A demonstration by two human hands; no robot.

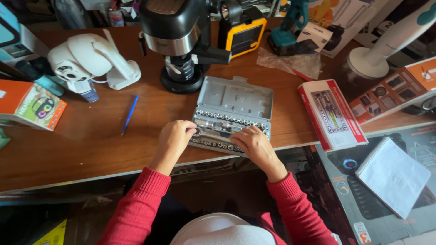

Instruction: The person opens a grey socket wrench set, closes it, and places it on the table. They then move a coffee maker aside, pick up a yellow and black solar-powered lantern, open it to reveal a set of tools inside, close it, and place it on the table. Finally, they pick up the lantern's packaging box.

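Note:
An open grey socket set case (pixel 234 99) lies near the front edge of a brown wooden table (pixel 91 145), its lid tipped back. Rows of small chrome sockets (pixel 227 118) fill the tray. My left hand (pixel 175 136) rests on the tray's left end, fingertips pinching a chrome ratchet handle (pixel 206 134) that lies across the tray. My right hand (pixel 254 143) lies over the tray's right part, fingers curled down on the sockets and tools there. Both arms wear red sleeves.
A black and chrome coffee machine (pixel 181 41) stands just behind the case. A white dome camera (pixel 84 59) and blue pen (pixel 130 113) lie left. A red-edged box (pixel 331 113) sits right, a spiral notebook (pixel 393 174) lower right, an orange box (pixel 29 104) far left.

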